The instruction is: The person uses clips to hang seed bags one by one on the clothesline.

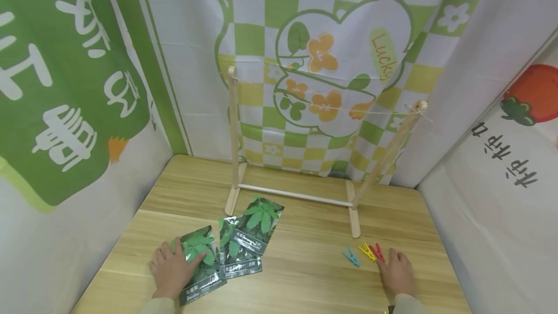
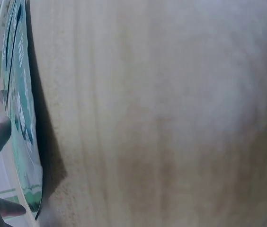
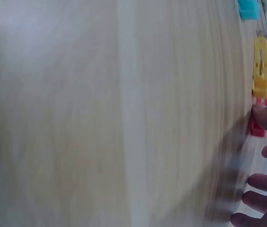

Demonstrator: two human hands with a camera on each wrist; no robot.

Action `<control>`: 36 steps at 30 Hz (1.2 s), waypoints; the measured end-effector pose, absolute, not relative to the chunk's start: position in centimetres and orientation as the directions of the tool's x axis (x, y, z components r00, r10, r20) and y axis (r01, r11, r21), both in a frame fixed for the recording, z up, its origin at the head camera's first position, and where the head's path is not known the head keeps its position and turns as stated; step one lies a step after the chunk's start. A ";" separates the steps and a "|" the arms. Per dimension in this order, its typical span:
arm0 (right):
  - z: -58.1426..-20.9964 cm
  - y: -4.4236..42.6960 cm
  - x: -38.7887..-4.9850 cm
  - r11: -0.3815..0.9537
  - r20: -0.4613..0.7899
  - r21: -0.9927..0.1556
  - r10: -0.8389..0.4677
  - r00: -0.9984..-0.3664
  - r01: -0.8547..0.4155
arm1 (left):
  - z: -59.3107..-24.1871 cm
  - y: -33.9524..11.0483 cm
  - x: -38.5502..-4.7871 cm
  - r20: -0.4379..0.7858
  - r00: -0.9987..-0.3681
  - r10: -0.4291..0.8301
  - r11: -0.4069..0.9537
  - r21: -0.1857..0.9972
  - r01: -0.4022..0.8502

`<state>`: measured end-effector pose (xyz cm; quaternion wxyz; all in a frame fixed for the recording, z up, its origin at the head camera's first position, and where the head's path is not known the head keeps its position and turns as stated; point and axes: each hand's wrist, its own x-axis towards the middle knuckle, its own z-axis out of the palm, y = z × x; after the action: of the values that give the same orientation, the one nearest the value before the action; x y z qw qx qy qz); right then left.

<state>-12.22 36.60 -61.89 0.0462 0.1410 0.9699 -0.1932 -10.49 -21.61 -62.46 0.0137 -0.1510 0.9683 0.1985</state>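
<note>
My left hand (image 1: 172, 268) rests at the left edge of a green leaf-printed foil packet (image 1: 202, 282), its thumb lying over the front and its fingers spread. Two more such packets overlap to the right: a lower one (image 1: 237, 266) and an upper one (image 1: 260, 219). In the left wrist view the packets (image 2: 23, 104) appear edge-on beside the fingers. On the right, my right hand (image 1: 397, 273) touches a small red clothespin (image 1: 377, 252) with one digit, the other fingers extended. A yellow clothespin (image 3: 261, 71) and a blue clothespin (image 1: 350, 257) lie left of the red one.
Behind the packets stands a wooden frame with a left post (image 1: 234, 130), a right post (image 1: 385, 156) and a white bottom bar (image 1: 296, 195). A thin string (image 1: 322, 107) joins the post tops. Printed cloths (image 1: 283, 149) hang around the wooden table (image 1: 301, 280).
</note>
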 end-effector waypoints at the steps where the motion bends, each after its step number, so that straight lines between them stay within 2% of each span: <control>1: -62.0 36.5 -12.3 0.882 -0.138 -0.369 0.259 -0.956 0.292 | -62.4 -21.7 -10.5 -0.085 -0.954 -0.287 0.877 0.377 -0.298; 10: -62.7 35.8 -13.3 0.882 -0.019 -0.396 0.269 -0.963 0.254 | -62.4 -22.0 -10.8 -0.053 -0.952 -0.301 0.884 0.358 -0.300; 21: -62.5 35.7 -13.8 0.865 -0.056 -0.394 0.316 -0.947 0.312 | -62.0 -22.4 -11.6 -0.127 -0.949 -0.288 0.834 0.454 -0.314; 29: -62.5 35.9 -13.9 0.857 -0.068 -0.397 0.331 -0.941 0.330 | -61.9 -22.1 -11.4 -0.093 -0.905 -0.414 0.801 0.436 -0.411; 36: -62.6 35.4 -14.4 0.857 -0.043 -0.399 0.337 -0.940 0.326 | -61.9 -20.9 -11.7 -0.047 -0.889 -0.455 0.807 0.401 -0.434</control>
<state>-14.39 35.43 -62.55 -0.0142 0.1720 0.9635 -0.2047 -11.73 -20.91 -61.90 -0.0258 -0.2341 0.9501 0.2047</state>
